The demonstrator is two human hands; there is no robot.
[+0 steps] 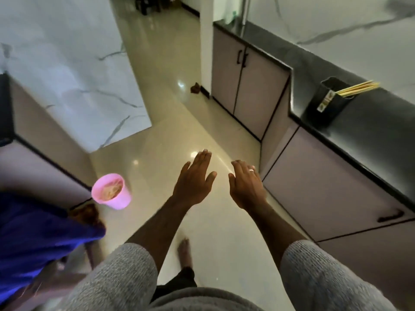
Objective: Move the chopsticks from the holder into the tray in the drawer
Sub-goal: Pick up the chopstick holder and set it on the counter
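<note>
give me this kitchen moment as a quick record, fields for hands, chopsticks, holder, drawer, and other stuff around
left hand: left hand open, fingers straight, over the floor, holding nothing
right hand: right hand open, relaxed, ring on one finger, holding nothing
chopsticks: chopsticks in the holder, leaning right, untouched
holder: dark holder standing on the black counter
drawer: drawer front with dark handle, closed; tray not visible
other: pink bin on the floor at left

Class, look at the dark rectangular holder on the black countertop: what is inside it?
Pale wooden chopsticks lean out of the dark rectangular holder. Their lower ends are hidden by its walls.
</note>
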